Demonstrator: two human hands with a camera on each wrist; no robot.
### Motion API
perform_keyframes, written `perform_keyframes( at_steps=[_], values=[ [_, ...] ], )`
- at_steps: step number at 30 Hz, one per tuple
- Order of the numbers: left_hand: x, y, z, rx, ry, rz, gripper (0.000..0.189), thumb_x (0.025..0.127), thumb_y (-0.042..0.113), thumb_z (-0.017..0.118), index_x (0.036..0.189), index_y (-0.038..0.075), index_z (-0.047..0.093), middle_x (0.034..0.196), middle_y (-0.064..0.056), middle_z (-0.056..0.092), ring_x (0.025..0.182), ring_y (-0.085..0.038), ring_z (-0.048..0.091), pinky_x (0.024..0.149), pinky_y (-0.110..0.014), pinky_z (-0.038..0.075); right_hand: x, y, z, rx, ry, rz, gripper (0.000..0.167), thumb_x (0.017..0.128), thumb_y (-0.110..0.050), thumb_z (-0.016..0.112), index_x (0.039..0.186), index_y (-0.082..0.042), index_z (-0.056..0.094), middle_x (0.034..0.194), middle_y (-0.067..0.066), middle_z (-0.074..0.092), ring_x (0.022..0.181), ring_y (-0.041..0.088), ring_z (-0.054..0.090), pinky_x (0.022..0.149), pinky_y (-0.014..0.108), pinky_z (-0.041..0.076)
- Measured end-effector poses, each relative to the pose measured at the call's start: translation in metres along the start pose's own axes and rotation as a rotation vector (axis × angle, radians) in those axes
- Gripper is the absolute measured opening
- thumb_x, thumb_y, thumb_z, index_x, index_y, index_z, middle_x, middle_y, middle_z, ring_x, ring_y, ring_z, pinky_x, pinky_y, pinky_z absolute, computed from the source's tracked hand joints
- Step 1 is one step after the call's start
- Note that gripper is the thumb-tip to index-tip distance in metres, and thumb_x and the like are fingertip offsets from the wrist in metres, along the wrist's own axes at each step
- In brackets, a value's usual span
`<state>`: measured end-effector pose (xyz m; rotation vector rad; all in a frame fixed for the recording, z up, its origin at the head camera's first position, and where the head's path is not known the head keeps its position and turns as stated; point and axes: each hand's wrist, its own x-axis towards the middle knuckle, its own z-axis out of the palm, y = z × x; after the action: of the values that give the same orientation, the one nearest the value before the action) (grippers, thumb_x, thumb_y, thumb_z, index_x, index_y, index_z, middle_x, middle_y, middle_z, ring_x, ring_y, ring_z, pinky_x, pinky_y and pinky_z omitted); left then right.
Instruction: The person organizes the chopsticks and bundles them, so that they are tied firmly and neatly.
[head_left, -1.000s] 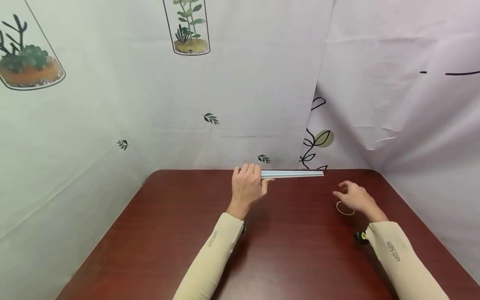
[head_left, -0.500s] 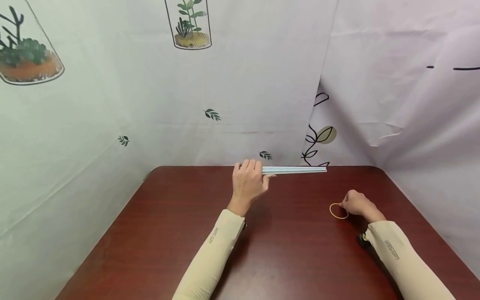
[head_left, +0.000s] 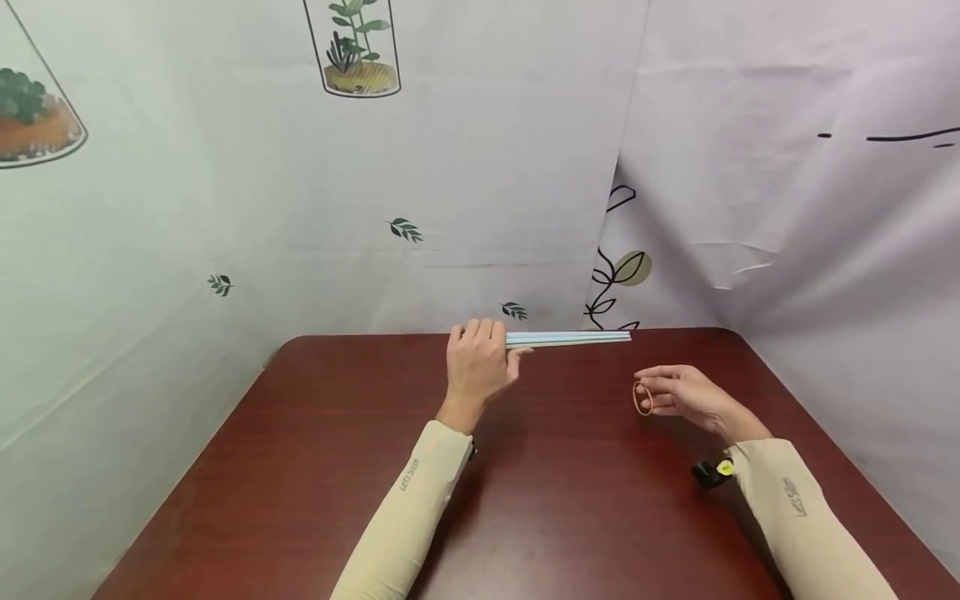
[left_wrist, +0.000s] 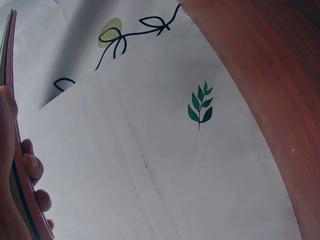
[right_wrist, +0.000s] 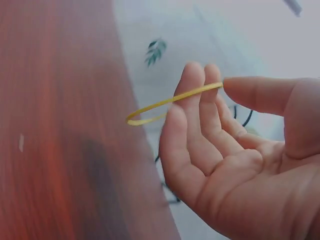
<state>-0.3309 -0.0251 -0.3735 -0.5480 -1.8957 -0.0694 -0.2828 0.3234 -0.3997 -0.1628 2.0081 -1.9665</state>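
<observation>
My left hand (head_left: 477, 358) grips a bundle of pale blue and white chopsticks (head_left: 570, 337) above the far part of the table. Their tapered ends point right, lying nearly level; the other ends are hidden in the fist. In the left wrist view, curled fingertips (left_wrist: 32, 165) wrap round the chopsticks (left_wrist: 10, 50) at the left edge. To the right, my right hand (head_left: 693, 400) holds a yellow rubber band (right_wrist: 159, 104) above the table. The right wrist view shows the thumb (right_wrist: 260, 92) pinching one end of the loop against a fingertip, while the rest sticks out past the fingers.
A dark red wooden table (head_left: 562, 500) with rounded far corners lies beneath both hands. White printed cloth (head_left: 487, 167) hangs behind it and along both sides. A dark device (head_left: 708, 473) is strapped at my right wrist.
My right hand has pinched the rubber band, lifted it off the table and brought it leftward toward the chopsticks, its fingers turning left. My left hand keeps its grip; the view has shifted slightly.
</observation>
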Motion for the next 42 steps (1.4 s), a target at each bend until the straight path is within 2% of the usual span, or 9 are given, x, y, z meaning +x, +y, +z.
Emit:
perform_keyframes(
  at_steps=[5, 8, 12, 19, 25, 28, 33, 37, 42],
  values=[
    [-0.003, 0.000, -0.001, 0.003, -0.025, 0.003, 0.050, 0.085, 0.057, 0.061, 0.070, 0.009, 0.054, 0.066, -0.004, 0.055, 0.065, -0.023, 0.056, 0.065, -0.039, 0.046, -0.004, -0.011, 0.010, 0.236, -0.127, -0.045, 0.038, 0.100, 0.006, 0.036, 0.111, -0.017, 0.065, 0.106, 0.001, 0.072, 0.077, 0.012, 0.067, 0.070, 0.025, 0.055],
    [-0.003, -0.001, -0.002, 0.010, -0.028, -0.001, 0.048, 0.084, 0.055, 0.064, 0.072, 0.009, 0.056, 0.068, -0.004, 0.058, 0.067, -0.023, 0.057, 0.066, -0.039, 0.045, -0.003, -0.019, 0.018, 0.330, -0.090, -0.120, 0.029, 0.100, 0.007, 0.043, 0.115, -0.011, 0.060, 0.111, 0.000, 0.072, 0.075, 0.009, 0.065, 0.065, 0.020, 0.053],
    [0.001, -0.002, -0.002, 0.008, -0.024, -0.006, 0.045, 0.083, 0.052, 0.065, 0.075, 0.009, 0.057, 0.072, -0.005, 0.061, 0.069, -0.024, 0.058, 0.066, -0.039, 0.045, -0.001, -0.029, 0.026, 0.409, -0.064, -0.214, 0.014, 0.099, 0.003, 0.051, 0.108, -0.007, 0.056, 0.111, 0.001, 0.072, 0.068, 0.005, 0.060, 0.054, 0.014, 0.044],
    [0.001, -0.005, -0.003, 0.005, -0.018, -0.013, 0.045, 0.083, 0.051, 0.066, 0.073, 0.009, 0.057, 0.071, -0.005, 0.061, 0.068, -0.024, 0.058, 0.062, -0.039, 0.044, 0.001, -0.028, 0.030, 0.407, -0.154, -0.302, 0.023, 0.102, -0.001, 0.049, 0.097, -0.006, 0.071, 0.102, 0.005, 0.073, 0.069, 0.003, 0.056, 0.051, 0.011, 0.038],
    [0.000, -0.006, -0.001, -0.016, 0.007, 0.011, 0.036, 0.078, 0.042, 0.065, 0.070, 0.010, 0.053, 0.066, -0.004, 0.055, 0.063, -0.024, 0.055, 0.061, -0.038, 0.044, -0.001, -0.026, 0.037, 0.376, 0.003, -0.242, 0.022, 0.102, -0.022, 0.052, 0.107, -0.016, 0.072, 0.100, 0.001, 0.074, 0.069, 0.000, 0.060, 0.047, 0.011, 0.039],
    [-0.002, -0.004, -0.001, -0.031, -0.001, 0.023, 0.032, 0.076, 0.039, 0.064, 0.069, 0.010, 0.053, 0.065, -0.003, 0.054, 0.063, -0.023, 0.055, 0.063, -0.038, 0.045, -0.001, -0.025, 0.039, 0.381, 0.037, -0.268, 0.022, 0.102, -0.019, 0.052, 0.109, -0.018, 0.072, 0.103, 0.000, 0.074, 0.084, 0.004, 0.067, 0.054, 0.014, 0.045],
    [-0.001, 0.001, -0.001, -0.043, -0.034, 0.029, 0.043, 0.085, 0.050, 0.062, 0.071, 0.010, 0.055, 0.068, -0.003, 0.057, 0.065, -0.022, 0.056, 0.066, -0.038, 0.046, -0.001, -0.022, 0.041, 0.404, -0.027, -0.383, 0.028, 0.102, -0.010, 0.050, 0.119, -0.015, 0.071, 0.120, -0.005, 0.068, 0.106, 0.010, 0.066, 0.074, 0.019, 0.052],
    [0.000, 0.004, 0.000, -0.043, -0.040, 0.041, 0.045, 0.086, 0.053, 0.059, 0.071, 0.011, 0.055, 0.066, -0.002, 0.056, 0.064, -0.022, 0.055, 0.065, -0.037, 0.045, -0.003, -0.022, 0.042, 0.417, -0.077, -0.455, 0.031, 0.101, -0.007, 0.050, 0.127, -0.012, 0.067, 0.129, -0.005, 0.063, 0.110, 0.012, 0.064, 0.083, 0.023, 0.053],
    [-0.001, 0.006, 0.001, -0.043, -0.007, 0.051, 0.046, 0.084, 0.054, 0.061, 0.070, 0.011, 0.052, 0.065, -0.002, 0.053, 0.063, -0.022, 0.054, 0.064, -0.038, 0.044, 0.000, -0.029, 0.050, 0.361, -0.041, -0.496, 0.032, 0.099, -0.008, 0.055, 0.128, -0.012, 0.067, 0.121, 0.002, 0.066, 0.107, 0.010, 0.061, 0.084, 0.025, 0.052]
  ],
)
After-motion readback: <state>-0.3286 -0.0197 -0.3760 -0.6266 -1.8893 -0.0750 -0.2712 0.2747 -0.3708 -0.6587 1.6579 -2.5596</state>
